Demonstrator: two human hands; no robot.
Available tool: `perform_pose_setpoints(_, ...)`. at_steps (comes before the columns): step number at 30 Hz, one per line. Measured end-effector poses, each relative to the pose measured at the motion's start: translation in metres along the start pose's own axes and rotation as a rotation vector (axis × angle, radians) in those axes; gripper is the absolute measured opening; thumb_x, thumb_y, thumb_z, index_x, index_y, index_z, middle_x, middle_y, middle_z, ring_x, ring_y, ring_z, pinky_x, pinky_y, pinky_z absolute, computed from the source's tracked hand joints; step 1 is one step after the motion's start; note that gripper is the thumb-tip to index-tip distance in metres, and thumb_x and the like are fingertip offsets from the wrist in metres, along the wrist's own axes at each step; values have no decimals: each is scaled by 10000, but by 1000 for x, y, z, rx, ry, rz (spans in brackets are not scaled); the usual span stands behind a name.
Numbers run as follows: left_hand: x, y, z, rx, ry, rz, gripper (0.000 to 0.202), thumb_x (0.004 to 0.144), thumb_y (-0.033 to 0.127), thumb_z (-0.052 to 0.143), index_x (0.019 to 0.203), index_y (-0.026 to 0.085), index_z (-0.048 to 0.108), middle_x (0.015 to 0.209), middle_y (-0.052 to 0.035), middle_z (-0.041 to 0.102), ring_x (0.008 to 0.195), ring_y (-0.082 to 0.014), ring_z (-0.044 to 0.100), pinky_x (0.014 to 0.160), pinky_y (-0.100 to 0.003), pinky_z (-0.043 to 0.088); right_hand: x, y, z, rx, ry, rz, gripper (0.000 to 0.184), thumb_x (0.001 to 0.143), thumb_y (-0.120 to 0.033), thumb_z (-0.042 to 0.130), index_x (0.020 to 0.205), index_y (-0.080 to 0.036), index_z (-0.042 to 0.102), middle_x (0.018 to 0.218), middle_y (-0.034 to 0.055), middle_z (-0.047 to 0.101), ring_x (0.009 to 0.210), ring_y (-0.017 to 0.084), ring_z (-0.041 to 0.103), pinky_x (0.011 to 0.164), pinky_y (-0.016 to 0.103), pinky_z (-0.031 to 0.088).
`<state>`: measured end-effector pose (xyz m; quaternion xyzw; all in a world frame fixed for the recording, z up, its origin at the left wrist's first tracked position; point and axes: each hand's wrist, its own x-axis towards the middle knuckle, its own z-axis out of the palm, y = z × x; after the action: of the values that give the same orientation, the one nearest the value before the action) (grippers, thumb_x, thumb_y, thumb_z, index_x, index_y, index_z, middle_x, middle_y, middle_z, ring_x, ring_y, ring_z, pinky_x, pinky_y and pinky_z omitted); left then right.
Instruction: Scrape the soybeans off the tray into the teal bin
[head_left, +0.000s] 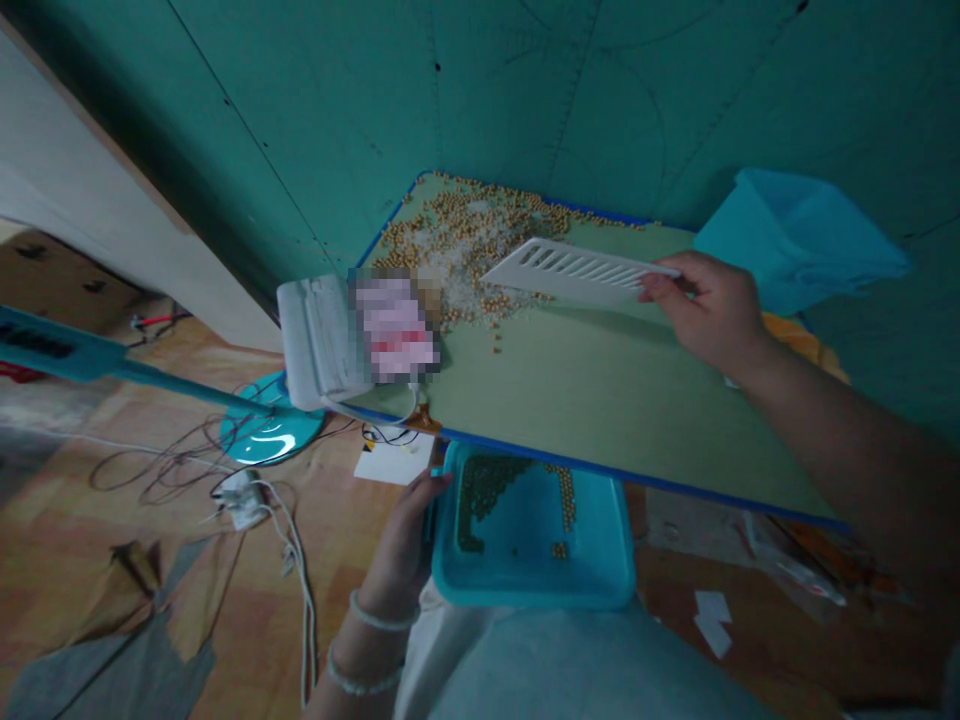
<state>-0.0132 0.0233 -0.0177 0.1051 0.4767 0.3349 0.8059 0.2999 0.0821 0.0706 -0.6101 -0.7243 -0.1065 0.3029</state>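
My right hand (709, 305) is closed on the handle end of a flat white slotted scraper (570, 270), whose far edge rests beside a pile of tan beans mixed with pale grains (472, 240) at the far corner of a green table (600, 400). My left hand (405, 550) grips the left rim of a blue tray (600, 580) held under the table's near edge, on my lap. Some beans (487, 485) lie in the tray.
A white box-like item (319, 335) with a blurred patch sits at the table's left corner. A blue container (795, 235) stands at the far right. Cables, a power strip (240, 495) and a teal fan base (266, 430) lie on the wooden floor at left.
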Motion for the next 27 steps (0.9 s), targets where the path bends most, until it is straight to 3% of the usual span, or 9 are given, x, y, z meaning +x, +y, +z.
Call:
perform_pose_setpoints(11, 1, -4, -6, 52, -60, -1, 142, 687, 154, 532, 797, 181, 618, 548, 29, 677, 658, -184, 651, 532, -235, 486, -11, -7, -12, -55, -64, -50, 230, 796, -328, 447, 734, -158, 588, 724, 74, 611, 668, 158, 547, 579, 257, 391)
perform_pose_setpoints(19, -2, -2, 0, 111, 33, -6, 205, 666, 185, 539, 857, 169, 613, 580, 11, 696, 639, -216, 655, 556, -285, 485, -14, -9, -24, 190, -258, 289, 209, 771, -359, 472, 701, -190, 574, 529, -8, 551, 503, 120, 512, 479, 228, 370)
perform_pose_setpoints(22, 0, 2, 1, 112, 81, -46, 174, 619, 192, 585, 788, 174, 623, 550, 8, 692, 652, -229, 656, 558, -291, 489, -8, -6, -25, 277, -220, 382, 217, 766, -373, 476, 690, -190, 564, 522, -17, 531, 489, 109, 497, 479, 225, 370)
perform_pose_setpoints(27, 1, 5, 1, 93, 58, -26, 145, 607, 178, 579, 738, 182, 641, 521, 15, 685, 637, -221, 656, 522, -276, 493, -3, -6, -20, 408, -177, 524, 249, 779, -399, 454, 672, -185, 525, 532, -21, 510, 461, 83, 446, 447, 210, 345)
